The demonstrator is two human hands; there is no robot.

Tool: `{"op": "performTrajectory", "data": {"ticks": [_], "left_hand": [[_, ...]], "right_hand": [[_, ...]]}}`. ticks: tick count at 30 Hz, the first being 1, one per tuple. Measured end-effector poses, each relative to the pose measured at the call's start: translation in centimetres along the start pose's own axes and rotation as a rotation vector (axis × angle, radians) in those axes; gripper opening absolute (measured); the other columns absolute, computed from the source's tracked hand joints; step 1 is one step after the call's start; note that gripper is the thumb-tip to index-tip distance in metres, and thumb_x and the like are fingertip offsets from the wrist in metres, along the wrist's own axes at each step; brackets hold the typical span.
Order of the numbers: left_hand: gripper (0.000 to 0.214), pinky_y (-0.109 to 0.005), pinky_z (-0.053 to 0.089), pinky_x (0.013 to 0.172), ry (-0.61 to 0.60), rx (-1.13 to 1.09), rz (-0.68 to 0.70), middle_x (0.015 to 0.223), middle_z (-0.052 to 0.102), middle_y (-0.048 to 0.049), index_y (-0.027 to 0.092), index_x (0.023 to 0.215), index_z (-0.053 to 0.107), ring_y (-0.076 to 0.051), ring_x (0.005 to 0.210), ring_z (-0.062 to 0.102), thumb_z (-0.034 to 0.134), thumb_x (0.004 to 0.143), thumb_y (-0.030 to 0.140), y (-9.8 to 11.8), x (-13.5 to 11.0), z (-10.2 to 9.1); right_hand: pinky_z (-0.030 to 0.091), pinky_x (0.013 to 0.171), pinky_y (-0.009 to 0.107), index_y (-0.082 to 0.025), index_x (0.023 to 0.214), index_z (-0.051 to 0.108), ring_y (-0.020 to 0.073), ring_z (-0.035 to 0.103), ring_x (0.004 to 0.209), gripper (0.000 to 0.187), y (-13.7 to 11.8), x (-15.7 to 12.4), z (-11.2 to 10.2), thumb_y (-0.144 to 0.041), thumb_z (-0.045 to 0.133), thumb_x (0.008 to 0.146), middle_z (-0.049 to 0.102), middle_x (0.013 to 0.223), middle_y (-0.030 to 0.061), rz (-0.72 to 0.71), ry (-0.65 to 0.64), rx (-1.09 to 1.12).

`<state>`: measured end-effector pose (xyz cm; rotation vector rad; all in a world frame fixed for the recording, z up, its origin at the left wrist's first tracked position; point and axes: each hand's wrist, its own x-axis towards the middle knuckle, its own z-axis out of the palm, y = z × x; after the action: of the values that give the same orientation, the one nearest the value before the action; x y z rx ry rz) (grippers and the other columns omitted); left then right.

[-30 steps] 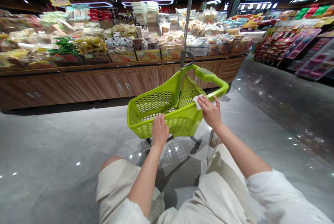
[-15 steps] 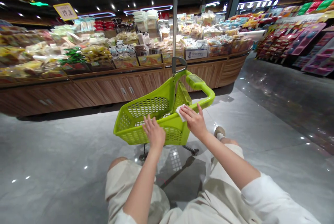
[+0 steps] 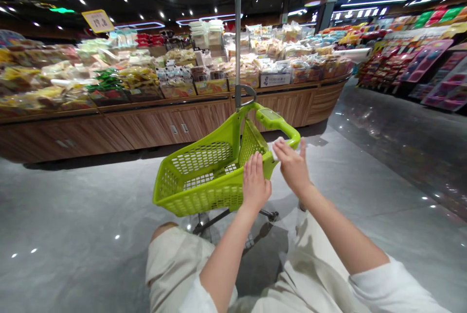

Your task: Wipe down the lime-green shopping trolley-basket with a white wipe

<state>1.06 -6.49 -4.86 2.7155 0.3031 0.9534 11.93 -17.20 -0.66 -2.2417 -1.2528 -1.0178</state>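
A supermarket aisle runs ahead, with a long wooden-fronted display counter (image 3: 175, 126) stacked with bagged and boxed foods (image 3: 233, 62). A yellow price sign (image 3: 98, 21) hangs above the counter's left side, and racks of pink and red packaged goods (image 3: 426, 60) line the right. The polished grey floor (image 3: 73, 206) reflects the ceiling lights.

In front of the person's cream shorts (image 3: 175, 264) stands a lime-green plastic shopping cart (image 3: 197, 191) on a metal frame with small castors (image 3: 272, 216). It is tilted in view, with a tall metal pole (image 3: 238, 36) rising from its far end and a green handle (image 3: 277, 121) curving along its right side.

The left hand (image 3: 256, 182) is flat, fingers close together and upright, against the cart's near corner. The right hand (image 3: 292, 165) is just beside it, fingers bent and pressed onto a white wipe (image 3: 279, 150) on the cart's rim near the handle; whether they pinch it is hard to tell.
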Motion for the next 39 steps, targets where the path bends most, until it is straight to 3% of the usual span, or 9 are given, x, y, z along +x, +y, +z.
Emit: {"op": "performTrajectory", "data": {"ticks": [4,7,10,13,18,24,30,35,39], "left_hand": [[0.086,-0.045,0.022,0.125,-0.018,0.027,-0.013,0.16,0.031,-0.0168,0.007,0.154,0.014,-0.024,0.152,0.021,0.051,0.077,0.013,1.0,0.2,0.7],[0.088,-0.045,0.023,0.125,-0.022,0.025,-0.012,0.161,0.03,-0.0152,0.009,0.155,0.012,-0.024,0.152,0.022,0.05,0.076,0.012,1.7,0.3,1.1],[0.088,-0.047,0.024,0.124,-0.035,0.018,-0.005,0.162,0.028,-0.0146,0.01,0.156,0.01,-0.025,0.151,0.022,0.05,0.077,0.011,2.3,0.4,1.5],[0.088,-0.045,0.023,0.125,-0.035,0.023,-0.022,0.162,0.027,-0.0157,0.008,0.156,0.011,-0.026,0.152,0.02,0.051,0.077,0.011,2.8,0.5,2.0],[0.085,-0.044,0.022,0.125,-0.04,0.038,-0.03,0.162,0.027,-0.0158,0.008,0.155,0.014,-0.024,0.153,0.017,0.051,0.079,0.011,2.8,0.7,2.2],[0.086,-0.043,0.021,0.125,-0.035,0.044,-0.011,0.163,0.023,-0.0168,0.005,0.154,0.014,-0.024,0.153,0.015,0.051,0.077,0.008,2.8,1.0,2.1],[0.087,-0.044,0.021,0.125,-0.025,0.049,-0.033,0.165,0.017,-0.0154,0.006,0.155,0.012,-0.023,0.154,0.007,0.049,0.077,0.007,3.0,1.1,2.3],[0.087,-0.043,0.022,0.125,-0.014,0.045,-0.006,0.165,0.017,-0.0161,0.005,0.155,0.012,-0.022,0.154,0.007,0.049,0.076,0.006,2.8,1.2,2.5],[0.087,-0.044,0.023,0.125,-0.017,0.031,-0.022,0.165,0.018,-0.0171,0.005,0.155,0.012,-0.023,0.154,0.008,0.049,0.077,0.007,2.9,1.3,2.8]], "right_hand": [[0.005,0.126,0.046,-0.016,0.129,0.06,0.0228,0.056,0.129,0.046,-1.6,-0.5,0.4,-0.007,0.038,0.09,0.064,0.134,0.011,-0.154,-0.069,0.042],[0.0,0.124,0.052,-0.024,0.131,0.059,0.0211,0.059,0.126,0.055,3.2,-0.4,-1.0,-0.002,0.037,0.086,0.065,0.134,0.006,-0.118,-0.066,0.048],[0.003,0.122,0.06,-0.024,0.133,0.058,0.0245,0.058,0.128,0.06,7.0,-0.3,-1.9,-0.001,0.039,0.082,0.064,0.135,0.0074,0.084,0.008,-0.005],[0.013,0.123,0.056,-0.019,0.136,0.056,0.0246,0.051,0.134,0.061,5.5,-1.1,-1.4,0.0,0.038,0.081,0.061,0.138,0.0112,0.102,0.017,-0.005],[0.016,0.124,0.046,-0.018,0.139,0.054,0.0191,0.047,0.138,0.063,3.0,-2.1,-0.7,0.002,0.036,0.082,0.057,0.143,0.0085,-0.175,-0.101,0.074],[0.012,0.123,0.058,-0.019,0.135,0.057,0.0236,0.052,0.134,0.061,7.0,-0.9,-1.5,0.001,0.038,0.081,0.06,0.139,0.0101,0.137,0.025,-0.001],[0.021,0.123,0.047,-0.018,0.137,0.056,0.0191,0.048,0.137,0.061,3.1,-1.6,0.0,0.002,0.035,0.083,0.058,0.142,0.0086,-0.174,-0.102,0.095],[0.011,0.123,0.057,-0.022,0.135,0.058,0.0225,0.055,0.131,0.063,7.2,-0.3,-1.1,0.002,0.038,0.08,0.063,0.136,0.0089,0.093,-0.004,0.015],[0.017,0.122,0.053,-0.017,0.133,0.058,0.0227,0.051,0.134,0.059,4.2,-0.9,-0.1,0.001,0.037,0.082,0.062,0.137,0.0108,0.066,0.006,0.021]]}}
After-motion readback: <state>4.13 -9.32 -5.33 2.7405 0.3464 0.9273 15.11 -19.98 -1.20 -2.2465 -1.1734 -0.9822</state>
